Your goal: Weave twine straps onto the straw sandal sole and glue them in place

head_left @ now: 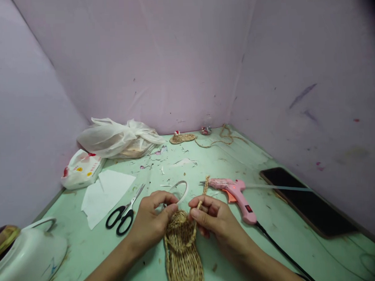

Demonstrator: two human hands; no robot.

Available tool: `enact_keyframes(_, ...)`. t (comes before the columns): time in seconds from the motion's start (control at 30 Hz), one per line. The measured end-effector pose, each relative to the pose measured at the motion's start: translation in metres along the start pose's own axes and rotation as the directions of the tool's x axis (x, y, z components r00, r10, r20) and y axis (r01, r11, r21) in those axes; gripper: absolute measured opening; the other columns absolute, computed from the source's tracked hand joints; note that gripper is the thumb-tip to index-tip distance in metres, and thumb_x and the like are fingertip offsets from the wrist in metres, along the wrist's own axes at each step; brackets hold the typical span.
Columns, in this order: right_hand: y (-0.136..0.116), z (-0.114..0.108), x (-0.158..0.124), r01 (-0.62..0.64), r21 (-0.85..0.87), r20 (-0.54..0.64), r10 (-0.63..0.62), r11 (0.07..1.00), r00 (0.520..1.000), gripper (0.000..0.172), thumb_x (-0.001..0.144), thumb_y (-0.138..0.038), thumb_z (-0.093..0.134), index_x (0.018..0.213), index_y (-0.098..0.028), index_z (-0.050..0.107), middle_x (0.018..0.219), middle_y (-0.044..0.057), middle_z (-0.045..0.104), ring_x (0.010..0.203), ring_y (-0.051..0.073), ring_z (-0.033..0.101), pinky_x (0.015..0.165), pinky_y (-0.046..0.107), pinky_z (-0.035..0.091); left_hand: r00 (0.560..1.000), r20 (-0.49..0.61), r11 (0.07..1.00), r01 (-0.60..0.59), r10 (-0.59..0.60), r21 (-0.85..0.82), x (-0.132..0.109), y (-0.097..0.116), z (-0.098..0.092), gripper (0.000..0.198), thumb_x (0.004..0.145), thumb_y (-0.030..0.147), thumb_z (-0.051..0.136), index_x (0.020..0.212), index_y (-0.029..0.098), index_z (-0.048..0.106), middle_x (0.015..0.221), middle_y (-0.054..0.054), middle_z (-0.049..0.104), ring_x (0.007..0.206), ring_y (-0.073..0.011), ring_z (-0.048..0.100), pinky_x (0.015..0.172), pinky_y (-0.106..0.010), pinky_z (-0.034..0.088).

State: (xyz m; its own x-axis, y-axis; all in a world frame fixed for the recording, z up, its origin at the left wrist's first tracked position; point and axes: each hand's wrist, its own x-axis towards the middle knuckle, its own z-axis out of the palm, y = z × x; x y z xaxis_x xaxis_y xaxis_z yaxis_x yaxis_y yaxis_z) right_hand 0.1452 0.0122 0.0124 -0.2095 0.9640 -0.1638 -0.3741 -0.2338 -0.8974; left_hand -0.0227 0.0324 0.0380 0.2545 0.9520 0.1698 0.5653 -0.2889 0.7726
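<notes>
Slipper (pixel 184 264), long axis forward, toe (pixel 179 217) away; right grip (pixel 215 216) on braid (pixel 205 185), left grip (pixel 156 215) unclear

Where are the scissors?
In the head view, the scissors lie left of centre on the green table, between the white paper and the left hand.

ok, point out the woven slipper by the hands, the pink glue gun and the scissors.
Woven slipper (pixel 183 257): head view, on its woven middle.
Pink glue gun (pixel 234 189): head view, on its body above the handle.
Scissors (pixel 130 205): head view, near the pivot.
</notes>
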Motion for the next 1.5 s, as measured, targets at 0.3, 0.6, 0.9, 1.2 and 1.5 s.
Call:
enact_keyframes(0.3,0.005,-0.001,0.002,0.027,-0.011,-0.037,-0.028,1.000,0.999,0.043,0.058,-0.041,0.075,0.085,-0.014,0.056,0.055,-0.004,0.057,0.036,0.003,0.040,0.035,0.016,0.028,0.999,-0.010,0.999,-0.044,0.044,-0.009,-0.002,-0.003,0.004,0.011,0.073,0.022,0.053,0.068,0.017,0.060,0.068,0.000,0.062,0.064,-0.0142,0.056,0.065,-0.026,0.042)
enact_keyframes(0.6,0.006,0.004,0.000,0.046,0.008,-0.079,-0.045,0.999,0.996,0.047,0.060,-0.037,0.075,0.096,-0.016,0.052,0.054,-0.008,0.054,0.035,0.004,0.045,0.036,0.016,0.030,0.998,0.008,0.998,-0.059,0.059,-0.011,-0.003,-0.005,0.006,0.012,0.074,0.023,0.053,0.068,0.016,0.061,0.068,-0.002,0.063,0.067,-0.0160,0.057,0.066,-0.030,0.043)
enact_keyframes(0.9,0.011,-0.002,0.007,-0.132,0.195,0.027,0.129,0.972,0.991,0.031,0.065,-0.036,0.072,0.056,-0.012,0.056,0.050,-0.003,0.052,0.036,0.001,0.036,0.037,0.016,0.023,0.952,0.094,0.956,-0.293,0.292,-0.012,-0.001,-0.002,0.004,0.013,0.078,0.017,0.053,0.070,0.018,0.062,0.064,0.002,0.064,0.061,-0.0123,0.057,0.090,-0.042,0.033)
enact_keyframes(1.2,0.011,-0.002,0.008,-0.187,0.289,0.086,0.169,0.939,0.982,0.031,0.065,-0.036,0.071,0.055,-0.013,0.055,0.047,-0.005,0.047,0.037,0.002,0.032,0.035,0.015,0.020,0.844,0.271,0.856,-0.505,0.462,0.113,0.006,-0.007,-0.013,0.018,0.081,0.011,0.042,0.074,0.016,0.057,0.074,-0.005,0.059,0.081,-0.0178,0.053,0.080,-0.036,0.041)
enact_keyframes(1.5,0.011,0.000,0.006,-0.058,0.124,-0.008,0.060,0.991,0.998,0.030,0.059,-0.036,0.077,0.069,-0.014,0.058,0.051,-0.005,0.053,0.036,0.001,0.036,0.037,0.016,0.021,0.702,0.350,0.518,-0.702,0.620,0.490,0.009,-0.019,-0.011,0.021,0.072,0.005,0.043,0.081,0.017,0.059,0.076,-0.005,0.062,0.082,-0.0191,0.054,0.096,-0.050,0.029)
